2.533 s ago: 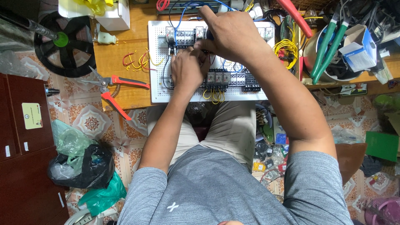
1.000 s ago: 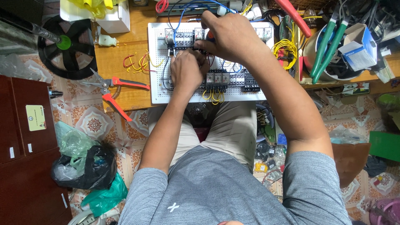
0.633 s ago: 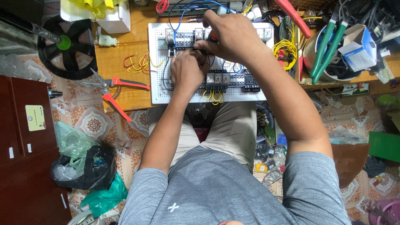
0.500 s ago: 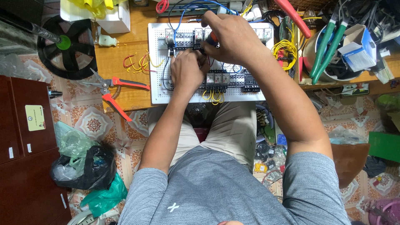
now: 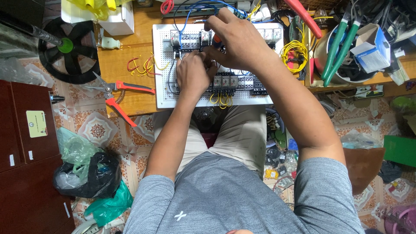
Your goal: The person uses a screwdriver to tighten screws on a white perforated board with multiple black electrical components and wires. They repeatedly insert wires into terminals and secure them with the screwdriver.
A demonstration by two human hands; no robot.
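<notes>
A white perforated panel (image 5: 164, 93) with rows of grey breakers and relays lies on a low wooden table (image 5: 117, 86). My left hand (image 5: 193, 71) rests on the panel's middle, fingers curled at a wire beside the components. My right hand (image 5: 236, 39) is above it, closed around a screwdriver with an orange and blue handle (image 5: 215, 40), tip pointing down into the terminals. Blue and black wires (image 5: 186, 13) loop off the panel's top edge. What the left fingertips pinch is hidden.
Red-handled cutters (image 5: 119, 93) and loose red and yellow wire pieces (image 5: 141, 65) lie left of the panel. A yellow wire coil (image 5: 294, 52), green-handled pliers (image 5: 338, 39) in a bucket and a black fan (image 5: 65, 50) surround it. Bags (image 5: 84, 173) sit on the tiled floor.
Both hands stay on the panel; the right hand has shifted slightly on the screwdriver and the left fingers have moved a little by the terminals.
</notes>
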